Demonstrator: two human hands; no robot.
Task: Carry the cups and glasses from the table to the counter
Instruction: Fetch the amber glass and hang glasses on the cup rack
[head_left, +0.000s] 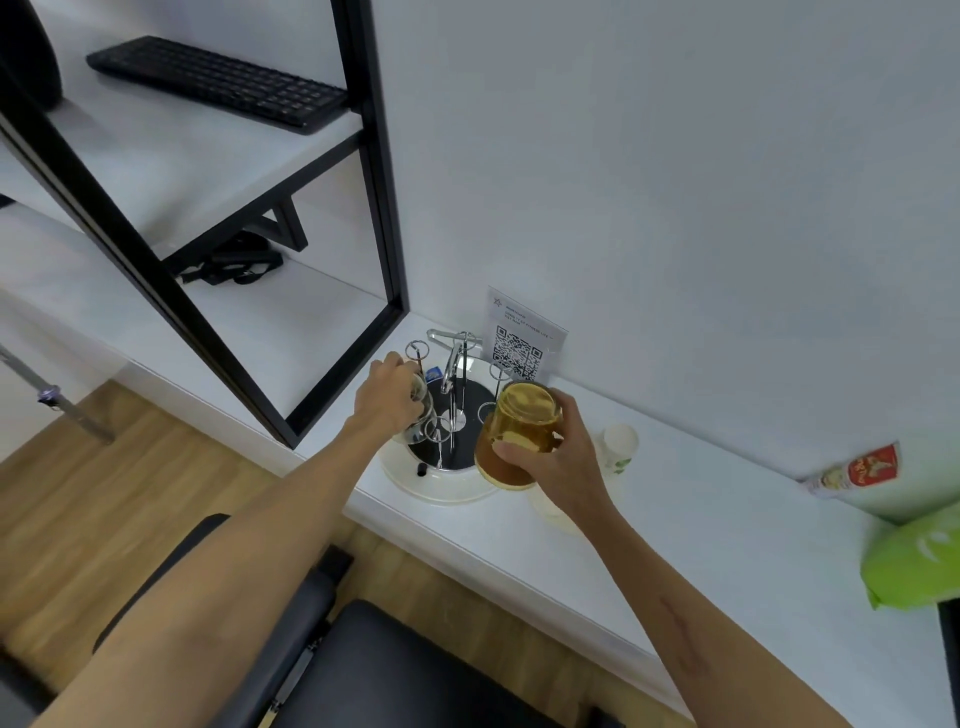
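amber glass (522, 431); white counter (675, 525); black keyboard (218, 80); green bag (914, 564)

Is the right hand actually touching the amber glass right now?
Touching. The head view shows the right hand with thumb and fingers curled round the upturned amber glass, holding it over the cup rack tray.

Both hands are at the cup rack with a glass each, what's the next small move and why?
Probably lower the amber glass onto a free prong of the cup rack. The right hand holds it upside down, right beside the rack over the round tray, while the left hand holds the clear glass at a prong on the other side.
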